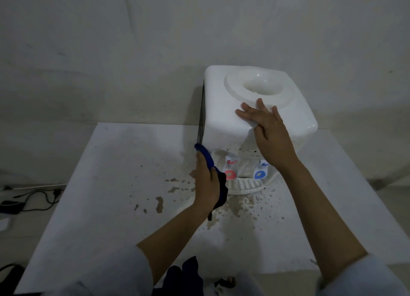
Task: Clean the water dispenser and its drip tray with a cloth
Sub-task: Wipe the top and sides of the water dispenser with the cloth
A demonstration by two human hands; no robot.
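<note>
A white tabletop water dispenser (224,118) stands at the back of a white table (111,184), its bottle well on top empty. Below its front are a red tap (230,173) and a blue tap (259,173) over the white slotted drip tray (244,186). My left hand (205,180) is shut on a blue cloth (205,155), pressing it against the lower left front corner of the dispenser. My right hand (266,129) lies flat on the top front edge of the dispenser, fingers spread, thumb down over its front face.
Brown stains and dark specks cover the table (159,203) in front of the drip tray. Black cables and a power adapter (13,207) lie on the floor at the left. A dark cloth (184,275) hangs at the table's near edge. A wall stands close behind.
</note>
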